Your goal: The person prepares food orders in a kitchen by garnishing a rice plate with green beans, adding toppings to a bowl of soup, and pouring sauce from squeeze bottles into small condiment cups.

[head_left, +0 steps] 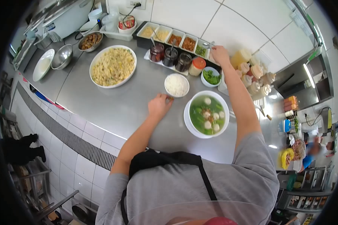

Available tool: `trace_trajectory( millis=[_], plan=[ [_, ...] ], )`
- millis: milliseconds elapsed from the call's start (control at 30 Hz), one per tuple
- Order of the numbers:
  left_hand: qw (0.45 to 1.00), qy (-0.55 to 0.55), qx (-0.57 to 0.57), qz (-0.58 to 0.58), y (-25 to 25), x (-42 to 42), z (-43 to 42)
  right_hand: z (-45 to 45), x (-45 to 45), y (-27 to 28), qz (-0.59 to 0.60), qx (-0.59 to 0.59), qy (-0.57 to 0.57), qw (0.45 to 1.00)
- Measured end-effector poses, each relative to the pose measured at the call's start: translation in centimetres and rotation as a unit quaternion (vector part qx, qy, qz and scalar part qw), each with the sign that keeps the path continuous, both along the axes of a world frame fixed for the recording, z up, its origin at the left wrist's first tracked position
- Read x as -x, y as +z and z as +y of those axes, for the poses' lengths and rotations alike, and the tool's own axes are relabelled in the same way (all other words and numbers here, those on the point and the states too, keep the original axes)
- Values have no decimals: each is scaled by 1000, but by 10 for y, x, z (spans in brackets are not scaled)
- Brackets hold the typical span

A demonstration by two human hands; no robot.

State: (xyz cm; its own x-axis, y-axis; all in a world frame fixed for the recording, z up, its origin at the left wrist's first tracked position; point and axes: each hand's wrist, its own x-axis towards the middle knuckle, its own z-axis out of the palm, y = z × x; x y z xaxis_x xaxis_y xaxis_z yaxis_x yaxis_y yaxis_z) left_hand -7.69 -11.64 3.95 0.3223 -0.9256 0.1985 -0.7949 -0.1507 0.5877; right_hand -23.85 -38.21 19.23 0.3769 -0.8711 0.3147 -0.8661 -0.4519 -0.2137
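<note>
My left hand point(160, 106) rests on the steel counter with its fingers curled, just below a white bowl of rice point(176, 85). A small yellow-orange bit shows at its fingertips; I cannot make out what it is. My right hand point(219, 55) reaches to the right end of the black condiment rack point(142, 40), fingers drawn together and pointing down at the last compartment. What they pinch, if anything, is hidden. A metal spoon point(205, 44) lies close beside those fingers. Between my arms stands a large white bowl of green soup with pale balls point(207, 114).
A plate of fried rice point(113, 66) sits to the left, near a metal bowl of brown food point(90, 41). Dark sauce jars point(170, 57) and a small bowl of green leaves point(211, 77) line the rack's front. Squeeze bottles point(256, 71) crowd the right. Another person point(314, 150) is at far right.
</note>
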Motion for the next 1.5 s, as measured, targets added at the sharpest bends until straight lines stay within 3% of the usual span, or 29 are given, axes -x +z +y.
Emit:
trace_trajectory(
  millis=[100, 167, 300, 400, 467, 533, 567, 667, 767, 833, 867, 900, 967, 1033, 1067, 1133, 1200, 1267, 1300, 1367, 1500],
  plan=[
    [999, 18, 31, 24, -4, 1, -1, -49, -49, -12, -25, -31, 46, 998],
    [999, 23, 28, 14, 5, 5, 2, -64, -81, -24, 118, -81, 3, 990],
    [999, 8, 3, 41, 2, 3, -1, -44, -95, -18, 161, -119, 32, 979],
    [991, -10, 77, 105, -20, -14, 2, -22, -66, 2, 104, -51, 17, 993],
    [986, 13, 90, 143, 1, -39, 15, 12, -23, 18, 12, 16, 58, 998],
    [988, 77, 28, 128, 26, -68, 10, 61, 31, 28, -75, 73, 82, 991],
    [991, 61, 76, 90, 56, -73, 1, 86, 58, 25, -122, 128, 97, 980],
    [983, -22, 181, -1, 116, -76, -64, 155, 121, 10, -210, 94, 37, 972],
    [984, -65, 163, 3, 151, -49, -142, 206, 159, -16, -222, 83, -76, 969],
    [976, -93, 190, -41, 143, -43, -201, 243, 171, -27, -287, 14, -147, 946],
    [986, -92, 95, -102, 160, -34, -211, 259, 180, -28, -286, 24, -185, 940],
    [978, -67, 157, -116, 137, -39, -241, 274, 191, -28, -265, 26, -190, 945],
    [981, -55, 161, -89, 132, -41, -257, 299, 224, -29, -246, 33, -225, 942],
    [981, -52, 163, -91, 135, -39, -258, 312, 273, -33, -158, 115, -262, 945],
    [983, -68, 164, -54, 139, -35, -251, 314, 305, -46, -183, 88, -299, 932],
    [977, -104, 182, -45, 147, -27, -231, 306, 360, -52, -156, 40, -345, 925],
    [974, -120, 191, -28, 160, -10, -201, 272, 430, -80, -127, 68, -367, 919],
    [971, -121, 205, -14, 187, 17, -161, 229, 477, -82, -178, 5, -404, 897],
    [973, -123, 196, -17, 206, 44, -132, 204, 501, -89, -180, 3, -391, 903],
    [976, -100, 190, -27, 225, 95, -86, 142, 546, -109, -47, 28, -411, 910],
    [951, -224, 210, 30, 227, 215, -32, 46, 596, -141, -33, -35, -402, 915]
  ],
)
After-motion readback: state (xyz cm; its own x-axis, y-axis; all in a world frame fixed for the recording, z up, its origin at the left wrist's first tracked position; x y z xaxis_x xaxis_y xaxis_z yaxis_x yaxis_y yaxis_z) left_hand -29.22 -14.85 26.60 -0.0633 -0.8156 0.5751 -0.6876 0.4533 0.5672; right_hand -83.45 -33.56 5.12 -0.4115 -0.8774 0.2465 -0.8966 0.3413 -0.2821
